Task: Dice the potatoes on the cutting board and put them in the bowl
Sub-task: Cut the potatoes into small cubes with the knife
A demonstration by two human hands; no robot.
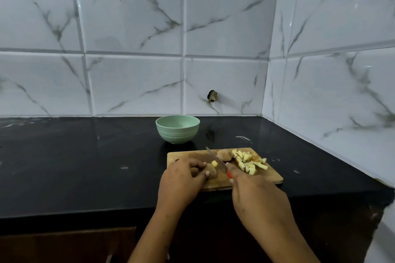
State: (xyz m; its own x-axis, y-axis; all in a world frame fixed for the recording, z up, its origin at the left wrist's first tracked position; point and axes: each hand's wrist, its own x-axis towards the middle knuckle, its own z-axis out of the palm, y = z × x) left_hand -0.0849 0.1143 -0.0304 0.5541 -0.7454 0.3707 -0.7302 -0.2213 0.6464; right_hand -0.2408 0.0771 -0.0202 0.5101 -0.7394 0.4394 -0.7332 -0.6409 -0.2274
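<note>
Head view: the left hand curls its fingers over a potato piece on the cutting board. The right hand grips a red-handled knife, its blade just right of that piece. Beyond the right hand lie diced potato and a whole potato. Past both hands stands a green bowl, showing only bare inner wall.

The bowl is light green, the bench is shiny black, the cutting board is light brown wood, the potato pieces are pale yellow with brown skin, the knife handle is red, and the wall tiles are white with grey streaks.
</note>
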